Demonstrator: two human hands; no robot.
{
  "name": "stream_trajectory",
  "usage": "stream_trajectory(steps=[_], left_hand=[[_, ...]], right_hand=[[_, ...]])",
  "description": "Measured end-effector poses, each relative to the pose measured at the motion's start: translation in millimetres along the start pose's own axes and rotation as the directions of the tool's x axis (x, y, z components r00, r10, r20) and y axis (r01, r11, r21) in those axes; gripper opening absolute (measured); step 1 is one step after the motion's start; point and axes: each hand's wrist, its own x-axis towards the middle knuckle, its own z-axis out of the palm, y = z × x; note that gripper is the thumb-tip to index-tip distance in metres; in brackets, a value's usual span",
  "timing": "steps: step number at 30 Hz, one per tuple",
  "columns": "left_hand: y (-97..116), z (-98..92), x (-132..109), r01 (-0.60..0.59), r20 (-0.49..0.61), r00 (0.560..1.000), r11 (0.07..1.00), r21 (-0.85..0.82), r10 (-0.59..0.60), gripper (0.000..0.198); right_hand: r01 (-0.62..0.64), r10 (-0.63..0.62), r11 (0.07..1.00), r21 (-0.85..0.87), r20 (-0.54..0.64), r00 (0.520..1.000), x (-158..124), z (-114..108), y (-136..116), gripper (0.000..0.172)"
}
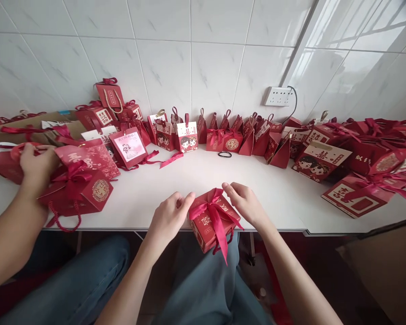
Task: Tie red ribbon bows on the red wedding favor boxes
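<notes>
A small red gift box [205, 228] with a red ribbon bow [212, 205] sits at the front edge of the white table [189, 180], partly over my lap. My left hand [169, 216] is closed, its fingertips pinching the left loop of the bow. My right hand [246, 203] is closed too and pinches the bow's right side. A loose ribbon tail hangs down over the box's front.
Another person's hand [37, 161] at the left rests on a red box among a pile of red gift bags [83, 189]. Several red boxes line the tiled wall and fill the right side [355, 196]. A black hair tie [224, 154] lies mid-table. A wall socket [279, 96] is behind.
</notes>
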Motion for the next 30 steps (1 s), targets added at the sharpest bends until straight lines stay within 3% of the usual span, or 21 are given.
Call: stream_trajectory(steps=[6, 12, 22, 30], left_hand=[[-3, -1.4, -30, 0.026, -0.049, 0.998, 1.0, 0.004, -0.026, 0.049], [-6, 8.0, -32, -0.015, 0.012, 1.0, 0.978, -0.208, 0.018, 0.041], [-8, 26.7, -22, -0.103, -0.064, 0.995, 0.865, -0.49, 0.082, 0.036], [-6, 29.9, -16, -0.111, -0.083, 0.994, 0.826, -0.552, 0.078, 0.036]], right_hand=[[0.013, -0.016, 0.998, 0.066, 0.047, 0.999, 3, 1, -4, 0.047], [0.045, -0.065, 0.993, 0.109, 0.182, 0.981, 4, 0, -8, 0.04], [-0.002, -0.068, 0.863, 0.506, 0.12, 0.99, -10, 7, 5, 0.039], [0.022, -0.078, 0.839, 0.544, 0.08, 0.994, -18, 7, 9, 0.041]])
